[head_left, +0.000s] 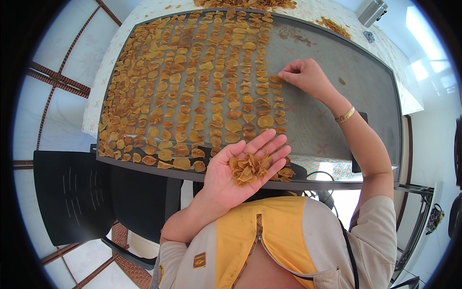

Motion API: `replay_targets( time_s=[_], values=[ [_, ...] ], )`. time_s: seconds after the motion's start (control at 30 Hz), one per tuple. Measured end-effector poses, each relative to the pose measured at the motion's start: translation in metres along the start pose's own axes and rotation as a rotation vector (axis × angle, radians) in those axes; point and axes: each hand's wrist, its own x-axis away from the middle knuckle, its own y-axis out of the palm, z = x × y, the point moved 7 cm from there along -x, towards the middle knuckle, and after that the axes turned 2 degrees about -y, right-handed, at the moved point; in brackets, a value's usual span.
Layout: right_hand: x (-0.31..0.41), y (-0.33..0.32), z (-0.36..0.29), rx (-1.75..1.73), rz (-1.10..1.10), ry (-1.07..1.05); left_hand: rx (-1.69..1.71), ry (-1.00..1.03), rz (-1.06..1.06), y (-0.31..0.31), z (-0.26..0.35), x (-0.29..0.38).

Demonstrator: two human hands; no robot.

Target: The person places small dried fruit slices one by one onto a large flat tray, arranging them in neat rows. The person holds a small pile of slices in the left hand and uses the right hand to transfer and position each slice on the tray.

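Observation:
My left hand (231,177) is palm up, fingers extended, holding a small heap of thin dried amber-brown slices (249,169). It hovers over the near edge of a grey, dark-framed glass-like panel (325,119). Thumb and fingertips of my right hand (305,77) pinch one dried slice (275,78) at the upper end of the rightmost short column. Rows of similar slices (180,76) cover the panel's left and middle, packed closer toward the left. My left hand hides part of the near rows.
A loose pile of slices (245,3) lies beyond the far edge, with a smaller heap of fragments (335,27) to its right. At the far right are a metal canister (373,13) and a crumpled dark scrap (368,36). A black chair (72,195) stands at left.

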Motion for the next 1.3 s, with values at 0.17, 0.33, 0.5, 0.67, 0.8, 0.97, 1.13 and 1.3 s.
replay_targets(
  time_s=[0.17,0.33,0.5,0.67,0.8,0.97,1.13,1.3],
  values=[
    [-0.002,-0.003,0.001,0.049,0.018,0.001,-0.003,0.005,-0.003,-0.001,-0.001,0.000],
    [-0.003,-0.007,0.005,0.057,0.019,-0.005,-0.005,0.012,-0.003,-0.001,-0.003,0.001],
    [0.005,-0.016,0.000,0.073,0.030,0.006,-0.008,0.005,-0.027,0.000,-0.006,0.003],
    [0.043,-0.017,-0.046,-0.001,0.013,-0.104,-0.006,0.023,-0.050,0.001,-0.008,0.004],
    [0.104,-0.007,-0.107,-0.124,-0.111,-0.428,0.014,0.050,-0.067,0.004,-0.007,0.003],
    [0.146,0.010,-0.146,0.006,-0.229,-0.736,0.005,0.064,-0.090,0.004,-0.007,0.008],
    [0.154,0.020,-0.142,0.119,-0.226,-0.732,0.111,0.021,-0.237,0.009,-0.010,0.008],
    [0.151,0.023,-0.135,0.081,-0.239,-0.681,0.088,0.032,-0.169,0.004,-0.010,0.006]
  ],
)
